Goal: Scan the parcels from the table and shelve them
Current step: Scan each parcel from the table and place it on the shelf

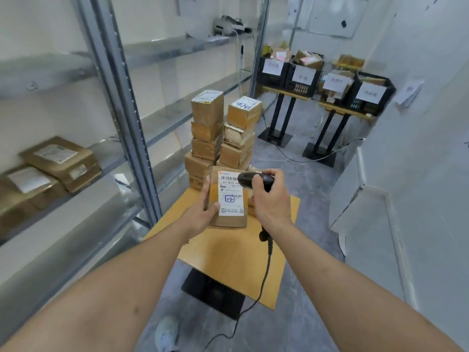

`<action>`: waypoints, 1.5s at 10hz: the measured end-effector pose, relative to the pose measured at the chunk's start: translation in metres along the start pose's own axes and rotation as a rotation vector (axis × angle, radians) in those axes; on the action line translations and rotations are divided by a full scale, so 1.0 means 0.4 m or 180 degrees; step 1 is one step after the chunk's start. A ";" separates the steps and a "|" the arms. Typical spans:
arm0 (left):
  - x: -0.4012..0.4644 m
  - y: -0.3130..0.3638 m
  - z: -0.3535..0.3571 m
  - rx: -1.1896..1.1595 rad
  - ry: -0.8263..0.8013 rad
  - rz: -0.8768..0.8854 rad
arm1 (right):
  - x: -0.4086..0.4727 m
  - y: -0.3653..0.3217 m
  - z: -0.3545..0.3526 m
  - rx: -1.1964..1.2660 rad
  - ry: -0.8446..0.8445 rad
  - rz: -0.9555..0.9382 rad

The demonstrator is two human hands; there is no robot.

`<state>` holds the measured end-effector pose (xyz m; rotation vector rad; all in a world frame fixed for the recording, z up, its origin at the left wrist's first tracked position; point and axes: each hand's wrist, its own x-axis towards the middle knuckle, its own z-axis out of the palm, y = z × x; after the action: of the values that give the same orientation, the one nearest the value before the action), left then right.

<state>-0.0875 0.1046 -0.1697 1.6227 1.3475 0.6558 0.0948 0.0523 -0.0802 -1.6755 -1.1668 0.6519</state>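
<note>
Cardboard parcel (228, 199) | label partly hidden by scanner (253, 180) | both hands gripping

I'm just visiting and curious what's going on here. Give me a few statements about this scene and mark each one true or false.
1. The left hand holds a labelled parcel. True.
2. The right hand is empty. False: it grips a black scanner aimed at the label.
3. The scanner is cordless. False: a black cable hangs from it.
4. Two stacks of parcels stand on the table. True.
5. The shelves on the left hold no parcels. False: some shelved parcels lie there.
</note>
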 end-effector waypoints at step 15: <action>-1.734 -0.651 -1.047 -0.0265 0.3501 -0.2185 | -1.421 -0.696 1.177 0.0290 -0.3452 -0.2345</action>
<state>-0.7467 -0.4303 -0.1095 0.5489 2.4282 1.1940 -0.6324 -0.2530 -0.0658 -0.6096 -2.2862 1.1217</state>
